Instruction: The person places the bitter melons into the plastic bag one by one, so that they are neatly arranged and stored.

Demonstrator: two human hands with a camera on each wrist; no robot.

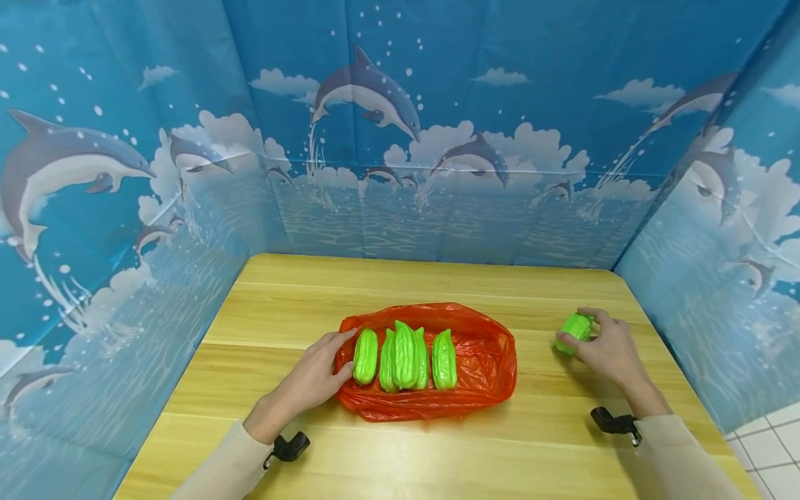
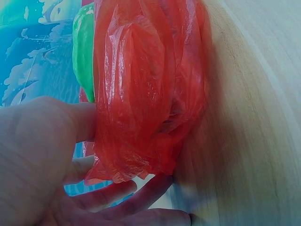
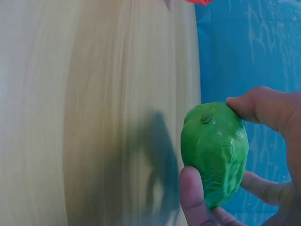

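A red plastic bag (image 1: pixel 478 401), spread wide with its rim turned up, lies on the table. Several bright green ridged gourds (image 1: pixel 405 355) with pointed tips sit side by side in it. My left hand (image 1: pixel 315 373) holds the bag's left edge; in the left wrist view the thumb goes over the rim while other fingers (image 2: pixel 141 193) stay outside, by the crumpled end. Over the table's right side, my right hand (image 1: pixel 611 349) grips another green gourd (image 3: pixel 215 148) between thumb and fingers. A small stem nub shows on that gourd, and its shadow falls on the wood.
The light wooden table (image 1: pixel 437 458) carries the bag in its middle. A blue curtain (image 1: pixel 437 208) printed with dolphins closes off the back and both sides. White floor tiles (image 1: pixel 775 444) show at the lower right.
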